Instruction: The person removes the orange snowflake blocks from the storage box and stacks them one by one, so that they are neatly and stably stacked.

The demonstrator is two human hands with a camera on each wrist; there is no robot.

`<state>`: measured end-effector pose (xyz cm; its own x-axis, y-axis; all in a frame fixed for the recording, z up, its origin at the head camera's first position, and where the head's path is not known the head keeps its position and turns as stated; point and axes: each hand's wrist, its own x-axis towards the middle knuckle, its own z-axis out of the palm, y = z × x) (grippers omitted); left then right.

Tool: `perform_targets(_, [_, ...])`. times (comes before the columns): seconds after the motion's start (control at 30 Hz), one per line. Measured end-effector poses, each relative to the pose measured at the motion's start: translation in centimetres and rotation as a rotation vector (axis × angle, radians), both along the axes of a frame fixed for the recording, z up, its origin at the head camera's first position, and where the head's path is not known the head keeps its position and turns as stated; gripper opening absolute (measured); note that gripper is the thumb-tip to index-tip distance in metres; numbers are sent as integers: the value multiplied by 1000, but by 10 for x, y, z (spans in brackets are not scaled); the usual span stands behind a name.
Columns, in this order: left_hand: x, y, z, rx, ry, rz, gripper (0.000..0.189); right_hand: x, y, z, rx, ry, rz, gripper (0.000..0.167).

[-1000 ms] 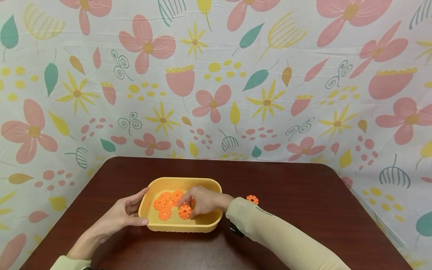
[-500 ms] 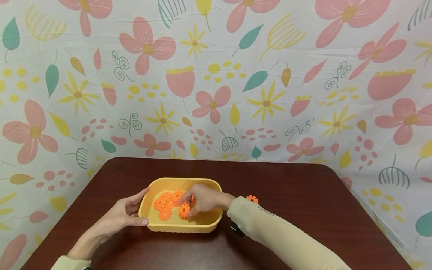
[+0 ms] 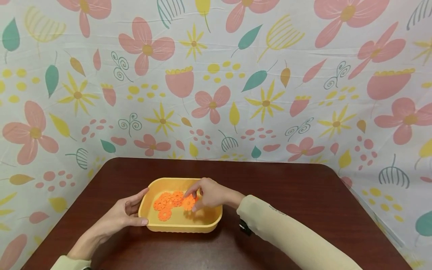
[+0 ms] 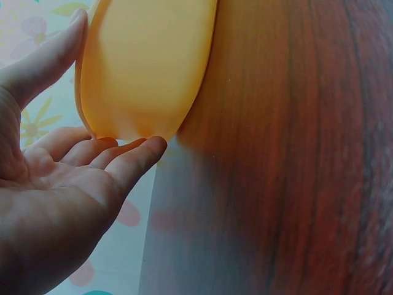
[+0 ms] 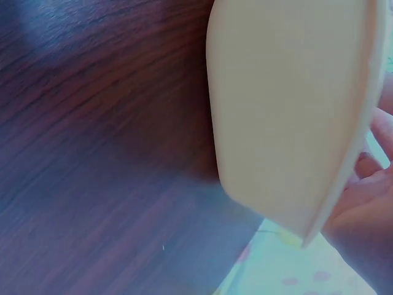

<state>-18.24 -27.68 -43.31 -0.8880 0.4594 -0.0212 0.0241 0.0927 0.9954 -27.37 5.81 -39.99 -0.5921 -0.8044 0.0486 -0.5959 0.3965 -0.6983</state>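
Note:
A yellow rectangular tub (image 3: 182,227) stands on the table, with several orange notched plastic discs (image 3: 164,214) piled in its left half. My left hand (image 3: 116,216) holds the tub's left end, thumb near the front corner and fingers toward the back one; the left wrist view shows the fingertips against the tub (image 4: 147,67). Over the right half of the tub, my right hand (image 3: 213,193) pinches one orange notched disc (image 3: 189,203) between thumb and fingers. From the right wrist, the tub's wall (image 5: 288,110) hides the fingertips and that disc.
Dark wood-grain table (image 3: 287,198) surrounds the tub. A flower-print cloth (image 3: 216,90) hangs behind and at the sides. My right sleeve (image 3: 283,225) crosses the table's right part and covers some of it.
My right hand has risen a little and shifted right and back, bringing the pinched disc along. A loose disc on the table behind the right sleeve has gone out of sight. The left hand stays put.

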Motion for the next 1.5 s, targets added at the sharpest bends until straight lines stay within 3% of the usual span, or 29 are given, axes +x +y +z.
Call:
perform_targets(0.33, [1,-1,2,-10,-1,7,97,0,28,15,-22,89,-29,40])
perform_targets(0.83, [-1,0,0,-6,-3,-1,97,18,68,38,-36,108,-126,43])
perform_targets(1.17, [-1,1,1,-11,-12,11,96,19,97,29,-65,71,-229,44])
perform_targets(1.5, [0,2,1,-13,-4,9,97,20,129,22,-62,123,-313,41])
